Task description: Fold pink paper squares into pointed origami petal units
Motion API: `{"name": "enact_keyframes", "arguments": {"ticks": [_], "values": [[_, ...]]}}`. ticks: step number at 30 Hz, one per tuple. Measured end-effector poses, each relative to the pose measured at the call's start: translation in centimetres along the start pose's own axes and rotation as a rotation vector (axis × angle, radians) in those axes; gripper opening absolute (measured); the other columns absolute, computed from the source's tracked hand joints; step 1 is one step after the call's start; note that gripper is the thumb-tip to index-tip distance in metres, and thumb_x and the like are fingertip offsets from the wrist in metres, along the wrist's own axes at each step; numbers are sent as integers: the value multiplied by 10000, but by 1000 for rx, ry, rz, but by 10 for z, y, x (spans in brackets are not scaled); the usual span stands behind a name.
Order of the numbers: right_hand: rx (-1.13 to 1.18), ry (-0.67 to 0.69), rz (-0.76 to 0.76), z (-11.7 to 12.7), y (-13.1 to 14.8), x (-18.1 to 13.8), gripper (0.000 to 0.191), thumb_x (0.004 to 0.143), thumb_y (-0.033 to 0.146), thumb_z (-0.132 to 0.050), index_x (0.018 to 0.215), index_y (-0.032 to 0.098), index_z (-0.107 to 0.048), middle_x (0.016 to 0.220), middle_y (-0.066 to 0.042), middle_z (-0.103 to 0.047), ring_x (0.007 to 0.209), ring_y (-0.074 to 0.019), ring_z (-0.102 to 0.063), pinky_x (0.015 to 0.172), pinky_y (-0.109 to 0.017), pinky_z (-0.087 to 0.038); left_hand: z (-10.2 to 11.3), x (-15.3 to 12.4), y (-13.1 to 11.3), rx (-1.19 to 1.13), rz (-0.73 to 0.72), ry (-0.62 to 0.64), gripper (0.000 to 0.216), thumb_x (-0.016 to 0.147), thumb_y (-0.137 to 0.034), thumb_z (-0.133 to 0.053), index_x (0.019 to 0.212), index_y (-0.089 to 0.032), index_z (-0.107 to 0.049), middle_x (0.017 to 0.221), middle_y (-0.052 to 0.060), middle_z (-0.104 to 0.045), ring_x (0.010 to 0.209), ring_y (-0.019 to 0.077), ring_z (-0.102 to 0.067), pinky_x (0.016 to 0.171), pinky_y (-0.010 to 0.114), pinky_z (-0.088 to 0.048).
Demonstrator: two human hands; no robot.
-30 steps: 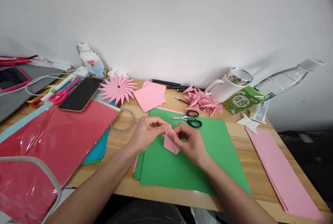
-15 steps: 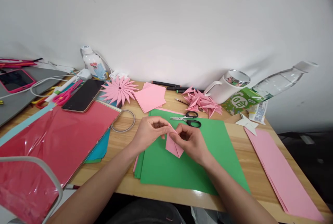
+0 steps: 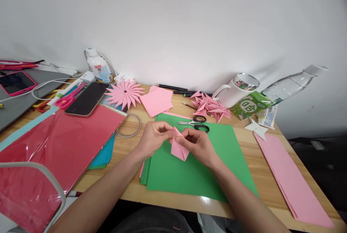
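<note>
Both my hands pinch one small folded pink paper piece (image 3: pixel 178 150) just above a stack of green sheets (image 3: pixel 206 164) on the wooden desk (image 3: pixel 127 189). My left hand (image 3: pixel 154 138) grips its upper left corner with thumb and fingers closed. My right hand (image 3: pixel 198 145) holds its upper right edge, fingers curled. Black-handled scissors (image 3: pixel 196 124) lie on the green paper just beyond my fingers.
Pink paper squares (image 3: pixel 157 101), a finished pink paper star (image 3: pixel 124 94) and a pile of folded pink points (image 3: pixel 210 106) lie at the back. Left: red sheets (image 3: pixel 54 142), a phone (image 3: pixel 86 99). Right: white mug (image 3: pixel 235 90), water bottle (image 3: pixel 290 85), long pink strips (image 3: pixel 290 178).
My fingers shifted slightly on the pink piece, and its top corner now stands up as a small point between my hands. The view tilted a little.
</note>
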State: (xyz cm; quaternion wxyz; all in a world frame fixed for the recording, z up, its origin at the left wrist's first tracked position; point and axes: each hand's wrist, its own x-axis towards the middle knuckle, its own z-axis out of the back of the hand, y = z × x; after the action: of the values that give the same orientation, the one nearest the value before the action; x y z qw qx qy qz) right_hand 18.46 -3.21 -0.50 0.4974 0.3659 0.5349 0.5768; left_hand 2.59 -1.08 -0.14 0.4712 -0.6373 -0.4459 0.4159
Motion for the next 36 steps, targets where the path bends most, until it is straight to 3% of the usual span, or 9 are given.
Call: {"name": "enact_keyframes", "arguments": {"ticks": [5,12,22,29,32,36], "values": [[107,97,-55,5,4,2,359,666,481,-683,637,141,-572,587,18,-513,528,-76,-394,494,-222,-318,1,0,-2,-66,-12,64,184,582,-250,-767,585,-114,-644,512,-7,-592,438,67,-490,476,208,-397],[-62,-91,76,0,-4,-3,329,726,409,-642,581,170,-469,536,39,-455,492,-76,-376,469,-220,-316,-3,-2,-2,62,-49,18,178,615,-273,-746,663,-118,-674,606,9,-635,459,65,-497,474,201,-396],[-264,-101,220,-3,2,-6,261,761,318,-600,582,178,-472,581,9,-492,541,-101,-410,513,-243,-335,1,-2,-8,16,-27,28,225,589,-289,-759,547,-118,-620,480,-6,-566,482,87,-507,526,223,-421],[132,39,-33,2,5,-4,348,668,430,-679,563,162,-484,525,37,-452,465,-64,-354,430,-208,-270,3,-2,-8,-81,31,119,180,582,-234,-770,679,-121,-669,609,1,-628,516,77,-534,538,215,-433],[166,12,-57,4,5,-2,377,618,452,-713,547,157,-490,508,46,-435,456,-55,-334,425,-202,-264,5,-3,-7,-64,70,151,216,551,-208,-788,713,-123,-674,674,14,-649,631,104,-575,620,229,-463],[149,24,-42,3,5,-1,384,616,464,-713,544,157,-493,519,41,-445,478,-62,-353,434,-204,-279,4,-3,-7,23,33,125,197,626,-278,-746,716,-117,-677,685,25,-644,561,80,-532,535,205,-425]]}}
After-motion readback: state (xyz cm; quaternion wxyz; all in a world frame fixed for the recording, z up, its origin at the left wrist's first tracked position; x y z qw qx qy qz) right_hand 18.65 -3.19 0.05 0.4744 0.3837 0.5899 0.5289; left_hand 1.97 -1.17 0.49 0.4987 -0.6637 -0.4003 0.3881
